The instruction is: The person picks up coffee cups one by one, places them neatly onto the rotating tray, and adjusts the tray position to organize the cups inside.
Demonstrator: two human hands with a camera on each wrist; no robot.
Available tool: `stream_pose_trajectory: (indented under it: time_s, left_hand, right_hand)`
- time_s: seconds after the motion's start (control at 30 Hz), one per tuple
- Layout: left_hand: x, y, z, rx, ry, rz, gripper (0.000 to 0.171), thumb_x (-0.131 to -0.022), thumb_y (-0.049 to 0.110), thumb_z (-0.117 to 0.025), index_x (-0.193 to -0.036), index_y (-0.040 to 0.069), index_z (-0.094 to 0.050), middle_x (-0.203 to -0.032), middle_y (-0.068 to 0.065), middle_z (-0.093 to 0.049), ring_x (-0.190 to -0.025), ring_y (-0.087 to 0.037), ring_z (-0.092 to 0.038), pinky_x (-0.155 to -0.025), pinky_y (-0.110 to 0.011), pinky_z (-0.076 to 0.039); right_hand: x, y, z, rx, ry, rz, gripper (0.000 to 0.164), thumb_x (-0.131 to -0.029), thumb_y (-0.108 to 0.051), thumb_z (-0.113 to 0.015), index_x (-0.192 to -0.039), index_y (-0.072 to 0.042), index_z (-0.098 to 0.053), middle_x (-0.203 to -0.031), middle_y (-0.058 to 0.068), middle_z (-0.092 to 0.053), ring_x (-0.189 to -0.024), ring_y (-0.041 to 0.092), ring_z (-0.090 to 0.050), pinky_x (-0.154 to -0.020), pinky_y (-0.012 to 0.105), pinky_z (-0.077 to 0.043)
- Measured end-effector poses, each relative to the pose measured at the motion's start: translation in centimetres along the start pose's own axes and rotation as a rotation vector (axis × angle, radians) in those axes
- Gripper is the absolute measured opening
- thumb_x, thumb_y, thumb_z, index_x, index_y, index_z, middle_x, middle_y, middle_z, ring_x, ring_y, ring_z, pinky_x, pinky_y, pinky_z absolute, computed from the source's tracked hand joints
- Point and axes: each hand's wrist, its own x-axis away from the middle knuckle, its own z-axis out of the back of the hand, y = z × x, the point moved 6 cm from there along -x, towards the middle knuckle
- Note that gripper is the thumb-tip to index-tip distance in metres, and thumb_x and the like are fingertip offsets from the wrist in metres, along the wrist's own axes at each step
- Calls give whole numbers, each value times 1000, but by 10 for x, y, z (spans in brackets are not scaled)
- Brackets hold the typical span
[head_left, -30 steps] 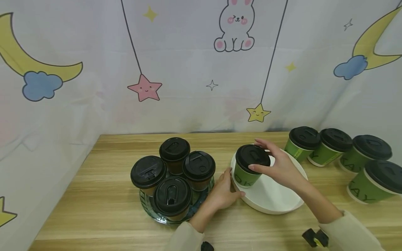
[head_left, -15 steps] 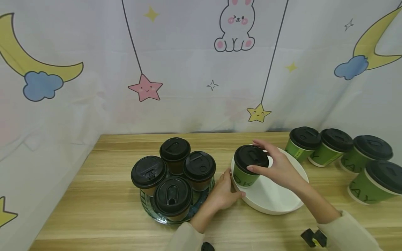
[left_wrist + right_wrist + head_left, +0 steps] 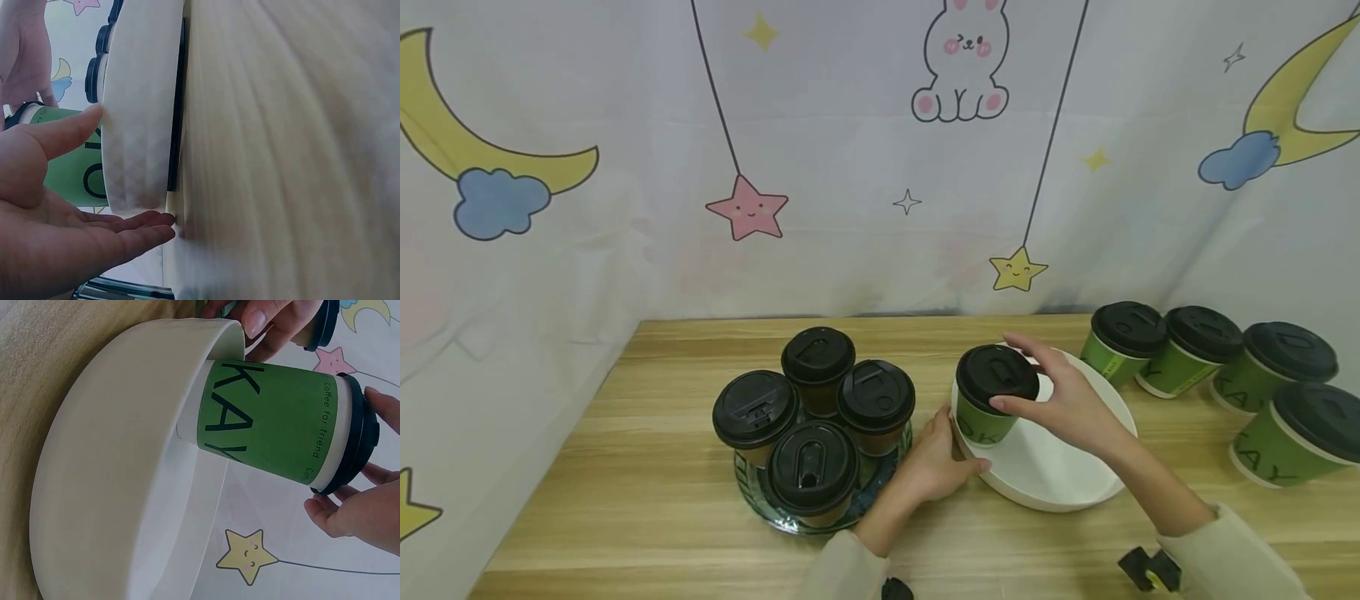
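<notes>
A green paper coffee cup (image 3: 985, 423) with a black lid (image 3: 997, 372) stands inside the left side of a round white tray (image 3: 1063, 475). My right hand (image 3: 1067, 404) holds this cup by its lid, thumb on the near side and fingers round the far side. In the right wrist view, the base of the cup sits behind the raised wall of the tray. My left hand (image 3: 934, 462) touches the tray's left side, thumb and fingers spread apart along the wall; the left wrist view shows the fingers (image 3: 134, 234) nearly straight.
Several lidded brown cups (image 3: 811, 467) crowd a glass plate (image 3: 767, 510) just left of my left hand. Several green lidded cups (image 3: 1183, 362) stand at the right behind the tray. A patterned cloth (image 3: 880, 275) hangs behind the wooden table (image 3: 647, 467).
The right hand and the green coffee cup have shifted slightly left, toward the tray's left wall. The left hand and the tray have hardly moved.
</notes>
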Motion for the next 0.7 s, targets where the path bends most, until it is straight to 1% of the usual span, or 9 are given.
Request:
stream_pose_trajectory:
  time_s: [0.23,0.47,0.57,0.7]
  left_hand:
    - [1,0,0,6,-22,20,85,-82,27,-68,-141,-8,-17,-140,-29,-27,-130,-40,-24,-101,-53,-26]
    - [3,1,1,27,-21,21,71,-90,21,-58,-140,-8,-17,-140,-30,-26,-129,-40,-25,-100,-52,-28]
    - [4,1,1,25,-11,35,75,-88,23,-61,-140,-9,-17,-140,-30,-26,-130,-40,-25,-101,-52,-27]
    - [4,2,1,4,3,54,85,-82,28,-68,-140,-9,-18,-141,-30,-26,-130,-41,-24,-101,-53,-26]
  right_hand:
    - [5,4,8,31,30,2,70,-79,-21,-72,-138,-4,-37,-137,16,-39,-122,36,-35,-97,49,-33]
    - [12,8,18,32,65,-4,68,-80,-18,-71,-137,-5,-37,-135,17,-40,-121,35,-36,-95,50,-34]
    - [14,10,23,41,81,1,67,-80,-16,-71,-137,-5,-37,-135,17,-41,-120,36,-37,-94,51,-35]
    - [18,14,28,58,90,-6,67,-81,-15,-71,-137,-4,-37,-135,17,-41,-119,36,-37,-93,51,-35]
